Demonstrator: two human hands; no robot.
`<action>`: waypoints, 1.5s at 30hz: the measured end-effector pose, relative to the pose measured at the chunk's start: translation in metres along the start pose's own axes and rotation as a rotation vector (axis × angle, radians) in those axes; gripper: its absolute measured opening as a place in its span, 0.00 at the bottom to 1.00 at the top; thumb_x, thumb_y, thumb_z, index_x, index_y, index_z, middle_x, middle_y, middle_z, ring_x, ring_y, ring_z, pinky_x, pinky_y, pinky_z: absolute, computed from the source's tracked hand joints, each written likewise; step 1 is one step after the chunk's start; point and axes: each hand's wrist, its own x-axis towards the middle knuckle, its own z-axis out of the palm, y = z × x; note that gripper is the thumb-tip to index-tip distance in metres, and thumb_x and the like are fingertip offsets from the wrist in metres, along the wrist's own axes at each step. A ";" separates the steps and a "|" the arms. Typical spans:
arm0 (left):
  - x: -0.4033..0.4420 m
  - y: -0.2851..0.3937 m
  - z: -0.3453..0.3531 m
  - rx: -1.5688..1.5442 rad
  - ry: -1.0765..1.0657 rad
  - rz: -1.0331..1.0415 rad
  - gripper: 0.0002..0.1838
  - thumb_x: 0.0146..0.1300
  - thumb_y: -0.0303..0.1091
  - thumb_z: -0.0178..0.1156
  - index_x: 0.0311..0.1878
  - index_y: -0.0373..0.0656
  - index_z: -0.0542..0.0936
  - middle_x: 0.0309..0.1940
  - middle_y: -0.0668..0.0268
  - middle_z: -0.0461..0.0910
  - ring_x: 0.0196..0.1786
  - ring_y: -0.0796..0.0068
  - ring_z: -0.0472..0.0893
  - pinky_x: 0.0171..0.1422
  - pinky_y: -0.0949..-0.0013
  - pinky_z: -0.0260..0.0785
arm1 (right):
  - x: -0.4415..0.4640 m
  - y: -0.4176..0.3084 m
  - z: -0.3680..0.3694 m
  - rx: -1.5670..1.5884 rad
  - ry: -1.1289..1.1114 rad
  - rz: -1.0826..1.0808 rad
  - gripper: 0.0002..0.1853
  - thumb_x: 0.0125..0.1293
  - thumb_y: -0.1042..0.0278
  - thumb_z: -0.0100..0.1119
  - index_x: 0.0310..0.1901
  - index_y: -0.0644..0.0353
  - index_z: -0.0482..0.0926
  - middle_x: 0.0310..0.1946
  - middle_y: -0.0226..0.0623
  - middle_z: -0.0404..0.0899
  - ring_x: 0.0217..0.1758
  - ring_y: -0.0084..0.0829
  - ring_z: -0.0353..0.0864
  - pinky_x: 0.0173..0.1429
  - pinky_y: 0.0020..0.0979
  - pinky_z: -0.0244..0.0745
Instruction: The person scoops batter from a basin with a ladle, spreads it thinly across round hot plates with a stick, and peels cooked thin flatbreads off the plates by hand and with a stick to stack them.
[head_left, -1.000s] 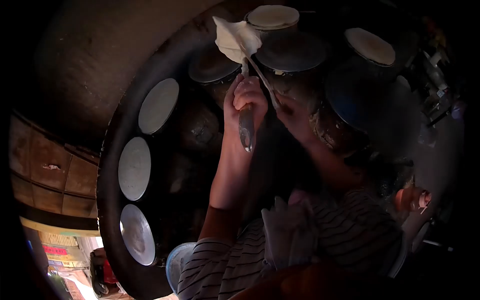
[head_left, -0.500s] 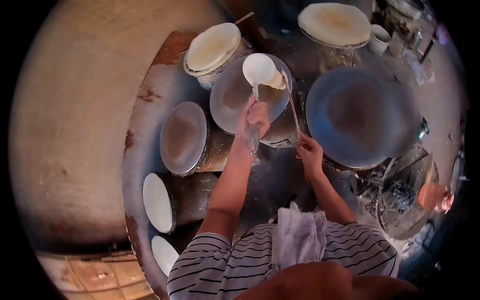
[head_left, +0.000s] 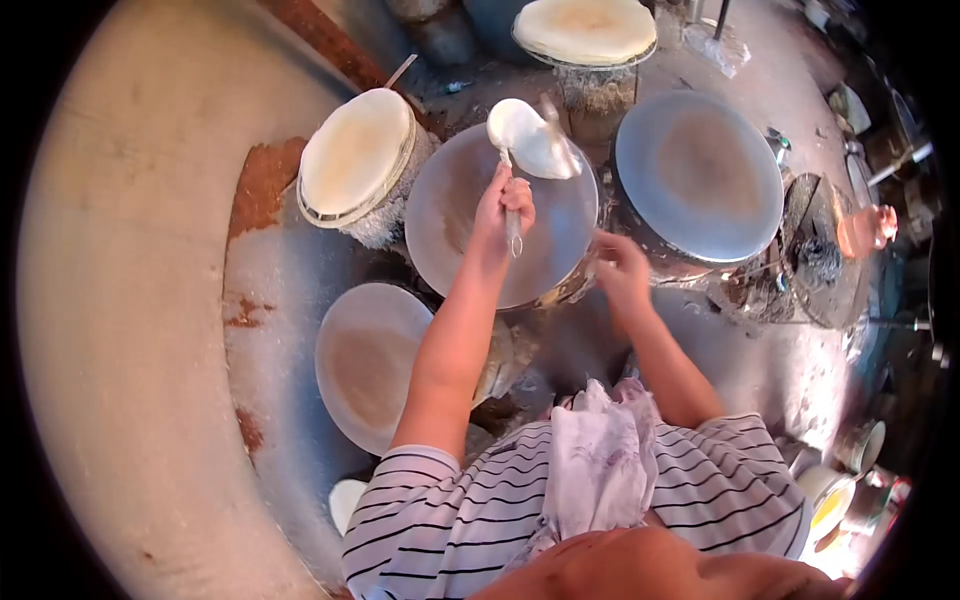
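Observation:
My left hand [head_left: 505,208] is closed around the handle of a ladle [head_left: 505,122], tilted over the middle griddle [head_left: 460,250]. White batter [head_left: 548,158] shows at the ladle's right side, over the griddle's upper part; whether it lies on the surface or still hangs from the ladle I cannot tell. At the griddle's right edge my right hand [head_left: 622,275] is blurred, its fingers curled on a thin stick. The stick's far end [head_left: 558,125] is smeared by motion beside the batter, and its shaft barely shows.
Bare round griddles stand to the right [head_left: 700,175] and lower left [head_left: 370,365]. Stacks of thin pale flatbreads rest on stands at the upper left [head_left: 357,155] and top [head_left: 585,30]. An orange pot [head_left: 865,232] sits at the far right, and a wall [head_left: 130,300] curves along the left.
The view has shifted, so the griddles sit differently in it. More white batter shows beside the ladle. The stick in my right hand has gone from sharp to blurred.

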 end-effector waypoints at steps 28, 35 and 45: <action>-0.041 0.088 0.011 0.394 0.005 0.293 0.05 0.69 0.30 0.53 0.37 0.48 0.68 0.18 0.75 0.57 0.17 0.88 0.59 0.18 0.84 0.56 | 0.049 -0.017 0.013 -0.725 0.056 -0.445 0.15 0.49 0.81 0.54 0.39 0.58 0.83 0.39 0.32 0.80 0.45 0.40 0.77 0.49 0.34 0.75; -0.049 0.098 -0.015 0.143 0.048 0.273 0.09 0.70 0.33 0.51 0.31 0.48 0.66 0.17 0.75 0.57 0.15 0.87 0.58 0.17 0.83 0.56 | 0.050 -0.009 0.031 -0.642 -0.059 -0.500 0.15 0.47 0.79 0.55 0.39 0.58 0.83 0.40 0.37 0.80 0.44 0.43 0.77 0.50 0.37 0.75; -0.128 0.074 -0.043 -0.229 -0.118 0.218 0.16 0.71 0.35 0.49 0.25 0.48 0.60 0.14 0.75 0.59 0.14 0.83 0.61 0.19 0.77 0.59 | 0.069 -0.021 0.050 -0.612 -0.138 -0.427 0.16 0.48 0.80 0.57 0.40 0.56 0.84 0.40 0.36 0.80 0.42 0.42 0.80 0.47 0.36 0.76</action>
